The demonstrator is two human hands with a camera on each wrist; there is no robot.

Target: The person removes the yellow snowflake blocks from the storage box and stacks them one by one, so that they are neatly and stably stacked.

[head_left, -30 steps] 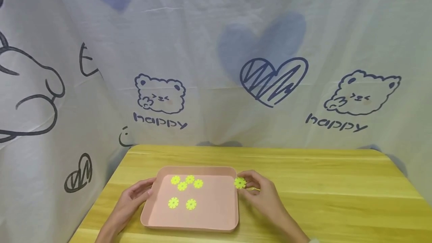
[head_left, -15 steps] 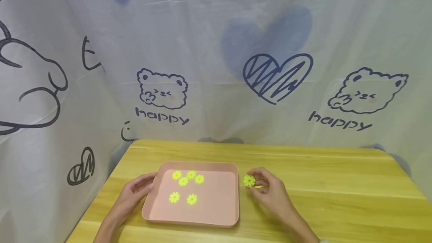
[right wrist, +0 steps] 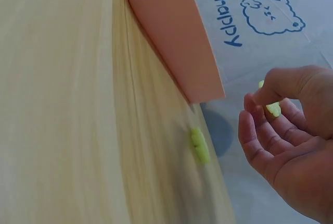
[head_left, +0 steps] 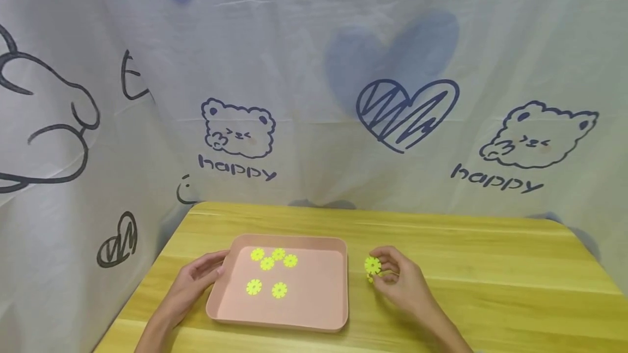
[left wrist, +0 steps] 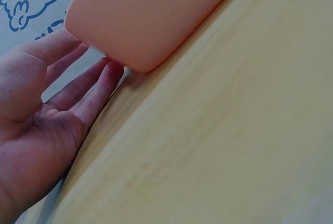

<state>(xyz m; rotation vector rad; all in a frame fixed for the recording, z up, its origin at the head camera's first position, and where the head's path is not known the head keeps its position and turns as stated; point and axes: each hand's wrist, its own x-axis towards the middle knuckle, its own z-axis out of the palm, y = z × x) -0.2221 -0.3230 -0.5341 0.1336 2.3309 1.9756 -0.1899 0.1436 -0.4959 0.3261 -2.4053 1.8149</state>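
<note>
My right hand (head_left: 403, 287) pinches a yellow notched disc (head_left: 373, 265), a snowflake-style building piece, between thumb and fingertips, to the right of the pink tray (head_left: 314, 309). Below those fingers a second yellow notched disc (right wrist: 200, 145) shows edge-on against the table in the right wrist view, apart from the hand. At the tray's left side is my left hand (head_left: 193, 287), its fingers fairly straight and the tips at the wall; in the left wrist view they reach the tray's corner. Several flat yellow discs (head_left: 253, 287) lie in the tray.
The wooden table (head_left: 490, 287) extends to the right of the hands. A white cloth (head_left: 314, 178) printed with bears and hearts hangs behind the table and along its left side.
My right hand has moved right, away from the tray's right rim, with one disc pinched. A second disc has dropped from its fingers. My left hand stays at the tray.
</note>
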